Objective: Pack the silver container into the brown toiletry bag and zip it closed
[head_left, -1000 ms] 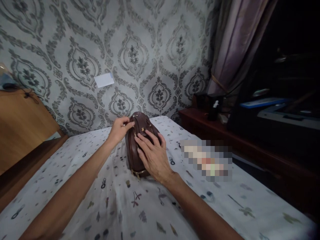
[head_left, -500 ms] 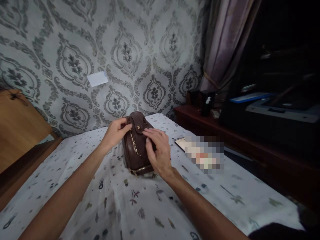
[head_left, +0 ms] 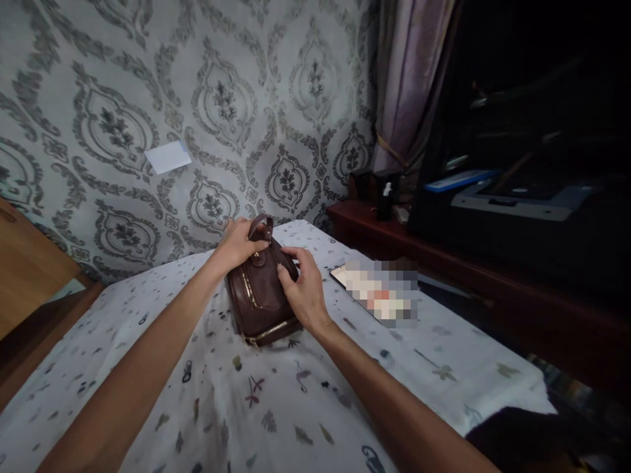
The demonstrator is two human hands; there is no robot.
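Observation:
A dark brown leather bag (head_left: 269, 289) with gold zippers lies on the patterned white sheet (head_left: 221, 407). Its small top handle stands up at the far end, beside a flap with a gold clasp. My left hand (head_left: 240, 246) grips the bag's upper left part, thumb across the top near the handle. At the bag's right side, my right hand (head_left: 305, 286) has its thumb and fingers curled on the edge, gripping it. The far fingers of my left hand are partly hidden behind the bag.
A phone (head_left: 340, 274), partly pixelated, lies right of the bag. Beyond the sheet's right edge stands a dark red shelf (head_left: 365, 220) with small dark items. A wooden panel (head_left: 34, 263) is at the left. Patterned wallpaper rises behind, with a white switch plate (head_left: 167, 157).
The view has shifted a little to the right. My left hand has moved over the top of the bag, the handle now stands up, and my right hand has moved to the bag's right edge.

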